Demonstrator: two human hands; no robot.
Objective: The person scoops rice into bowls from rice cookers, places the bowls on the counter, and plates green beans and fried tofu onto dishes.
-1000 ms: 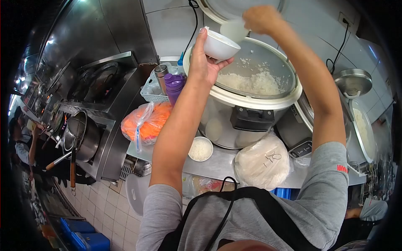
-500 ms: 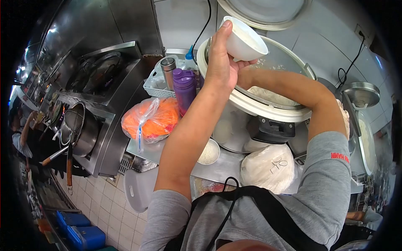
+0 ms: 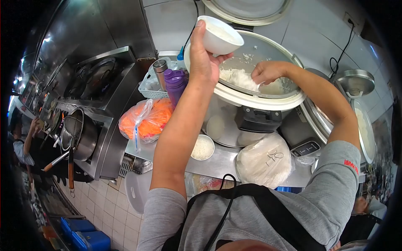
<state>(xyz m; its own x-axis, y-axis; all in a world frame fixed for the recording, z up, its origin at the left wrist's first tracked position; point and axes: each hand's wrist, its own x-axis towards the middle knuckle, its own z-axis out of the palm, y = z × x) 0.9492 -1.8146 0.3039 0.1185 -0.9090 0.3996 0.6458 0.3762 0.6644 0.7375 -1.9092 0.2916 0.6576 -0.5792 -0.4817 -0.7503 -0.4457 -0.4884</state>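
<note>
My left hand (image 3: 206, 58) holds up a white bowl (image 3: 217, 41) with rice in it, tilted over the left rim of a large rice cooker (image 3: 251, 99). Inside the cooker, my right hand (image 3: 270, 72) is closed around what looks like a white rice paddle (image 3: 256, 85), mostly hidden by the fingers and by rice. A clump of white rice (image 3: 241, 78) lies just left of those fingers. More grains stick to the cooker's inner wall. Below the cooker, a second bowl of rice (image 3: 202, 147) stands on the metal counter.
A purple bottle (image 3: 176, 85), a steel tumbler (image 3: 160, 73) and a bag of orange stuff (image 3: 146, 121) stand left. A tied white bag (image 3: 264, 161) sits in front of the cooker. Stove burners (image 3: 92, 79) and a pot (image 3: 77, 134) are further left. Another person's arm (image 3: 31, 136) shows far left.
My right hand has come up from deep in the cooker and moved right, now showing with a clump of rice beside it. The bowl in my left hand appears further left as the view shifts.
</note>
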